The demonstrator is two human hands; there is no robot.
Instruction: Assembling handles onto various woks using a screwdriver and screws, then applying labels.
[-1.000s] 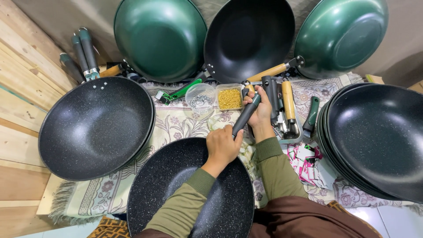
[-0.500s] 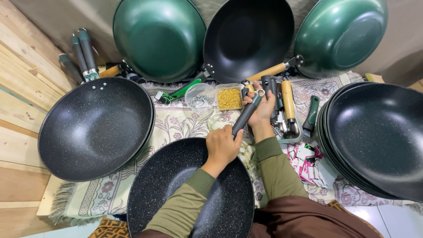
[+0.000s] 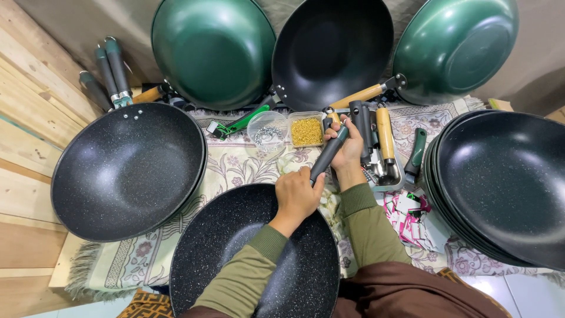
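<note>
At centre, the left hand (image 3: 297, 194) grips the near end of a dark grey handle (image 3: 329, 152) at the rim of the speckled black pan (image 3: 253, 259); the right hand (image 3: 348, 144) closes on its far end. Compared with a second ago, almost nothing has shifted, so the handle remains at the pan's rim. Beyond lie a tub of brass screws (image 3: 306, 131) and spare handles (image 3: 384, 132).

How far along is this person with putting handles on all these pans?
Done, it seems: three pans leaning against the wall, such as the green pan, already carry handles. In hand: the left hand and right hand hold a grey handle at the rim of the speckled pan in the lap. Left: the stack of black pans on the right shows no handles, and loose handles wait in a tray.
</note>
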